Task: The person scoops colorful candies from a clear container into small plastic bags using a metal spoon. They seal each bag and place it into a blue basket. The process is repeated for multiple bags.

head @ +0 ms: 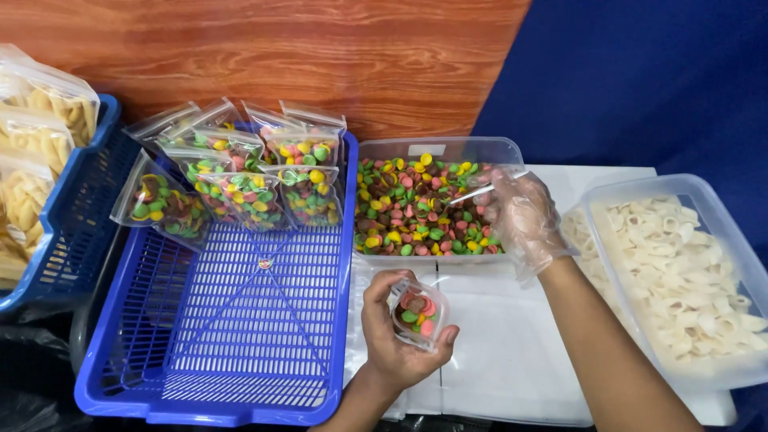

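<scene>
My left hand [394, 336] holds a small clear plastic bag [418, 313] with a few red, pink and green round snacks in it, just in front of the clear tub [438, 150]. That tub is full of multicoloured round snacks [416, 208]. My right hand [522, 216], in a thin clear plastic glove, reaches over the tub's right side and grips a clear scoop or bag [480, 188] above the snacks.
A blue slatted basket [232, 336] on the left holds several filled snack bags [240, 180] at its far end. Another blue basket [72, 224] at far left carries bags of yellow crackers. A clear tub of pale crackers [680, 272] stands at right on the white table [496, 352].
</scene>
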